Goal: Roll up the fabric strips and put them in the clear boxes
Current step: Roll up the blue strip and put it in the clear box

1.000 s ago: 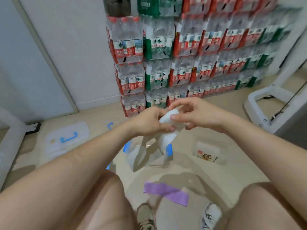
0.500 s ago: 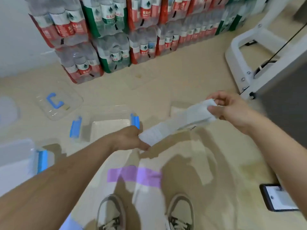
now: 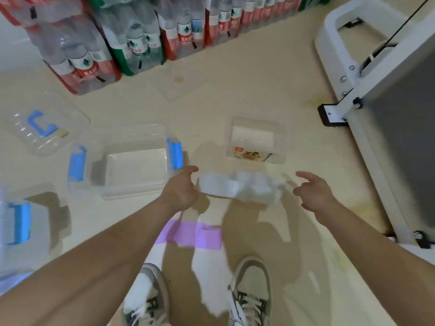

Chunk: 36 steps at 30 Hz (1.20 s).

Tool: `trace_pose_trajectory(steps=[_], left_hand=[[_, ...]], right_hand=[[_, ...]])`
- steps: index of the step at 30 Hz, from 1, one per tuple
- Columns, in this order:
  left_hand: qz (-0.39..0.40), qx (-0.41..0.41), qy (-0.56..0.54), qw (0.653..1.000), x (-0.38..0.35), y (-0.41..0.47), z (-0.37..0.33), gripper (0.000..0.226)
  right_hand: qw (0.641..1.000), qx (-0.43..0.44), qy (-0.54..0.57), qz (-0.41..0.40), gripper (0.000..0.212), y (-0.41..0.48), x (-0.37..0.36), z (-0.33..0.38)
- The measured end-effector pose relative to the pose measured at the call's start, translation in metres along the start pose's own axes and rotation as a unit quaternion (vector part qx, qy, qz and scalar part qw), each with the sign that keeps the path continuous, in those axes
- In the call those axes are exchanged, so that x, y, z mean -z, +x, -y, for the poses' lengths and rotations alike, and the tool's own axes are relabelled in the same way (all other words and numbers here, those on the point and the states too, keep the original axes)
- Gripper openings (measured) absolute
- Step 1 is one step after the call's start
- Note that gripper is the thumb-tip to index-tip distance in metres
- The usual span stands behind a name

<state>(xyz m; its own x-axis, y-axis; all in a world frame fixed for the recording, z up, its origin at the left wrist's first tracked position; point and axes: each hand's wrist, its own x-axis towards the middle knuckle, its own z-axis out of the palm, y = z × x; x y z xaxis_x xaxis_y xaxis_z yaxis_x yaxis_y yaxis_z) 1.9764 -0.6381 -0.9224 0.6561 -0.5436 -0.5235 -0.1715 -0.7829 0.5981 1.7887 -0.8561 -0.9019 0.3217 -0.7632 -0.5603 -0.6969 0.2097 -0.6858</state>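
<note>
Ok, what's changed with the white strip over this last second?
The hands, first together, drew the white fabric strip out sideways and lowered it. The right hand has now let go, fingers open, and the strip sags bunched. The left hand stays at its left end; grip hidden. The purple strip and clear boxes lie unmoved on the floor.

The left hand (image 3: 181, 191) holds one end of a crumpled white fabric strip (image 3: 240, 188) above the floor (image 3: 247, 90). The right hand (image 3: 313, 191) hovers just beside the strip's other end with spread fingers, not touching it. A purple strip (image 3: 193, 235) lies flat on the floor ahead of two shoes (image 3: 250, 290). Beyond the hands stand a clear box with blue latches (image 3: 134, 161) and a smaller labelled clear box (image 3: 256, 142). Packs of water bottles (image 3: 94, 50) line the back.
</note>
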Motion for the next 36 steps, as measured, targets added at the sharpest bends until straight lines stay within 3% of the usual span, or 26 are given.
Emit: trace_pose_trajectory(steps=[4, 8, 13, 15, 18, 25, 33, 36], left_hand=[[0.016, 0.004, 0.023, 1.0, 0.043, -0.028, -0.013, 0.034], [-0.031, -0.01, 0.019, 0.999, 0.108, -0.081, -0.034, 0.031], [-0.03, -0.048, 0.12, 0.991, 0.172, -0.158, -0.054, 0.027], [-0.047, -0.047, 0.135, 0.989, 0.193, -0.179, -0.052, 0.028], [-0.073, -0.038, 0.134, 0.988, 0.21, -0.196, -0.033, 0.029], [-0.041, 0.037, 0.233, 0.971, 0.2, -0.183, 0.096, 0.036], [0.011, 0.175, 0.205, 0.963, 0.176, -0.163, 0.225, 0.034], [-0.099, 0.201, 0.075, 0.972, 0.159, -0.173, 0.253, 0.022]], right_hand=[[0.994, 0.056, -0.064, 0.069, 0.035, -0.026, 0.004, 0.044], [0.963, 0.194, -0.136, 0.125, 0.025, -0.073, 0.01, 0.121], [0.848, 0.369, -0.311, 0.221, 0.025, -0.169, -0.007, 0.212], [0.798, 0.411, -0.363, 0.249, 0.024, -0.207, -0.027, 0.234], [0.754, 0.448, -0.389, 0.284, 0.025, -0.244, -0.073, 0.246], [0.616, 0.464, -0.527, 0.357, 0.033, -0.246, -0.22, 0.179], [0.59, 0.312, -0.57, 0.479, 0.04, -0.197, -0.325, 0.051], [0.63, 0.269, -0.531, 0.498, 0.05, -0.199, -0.346, 0.011]])
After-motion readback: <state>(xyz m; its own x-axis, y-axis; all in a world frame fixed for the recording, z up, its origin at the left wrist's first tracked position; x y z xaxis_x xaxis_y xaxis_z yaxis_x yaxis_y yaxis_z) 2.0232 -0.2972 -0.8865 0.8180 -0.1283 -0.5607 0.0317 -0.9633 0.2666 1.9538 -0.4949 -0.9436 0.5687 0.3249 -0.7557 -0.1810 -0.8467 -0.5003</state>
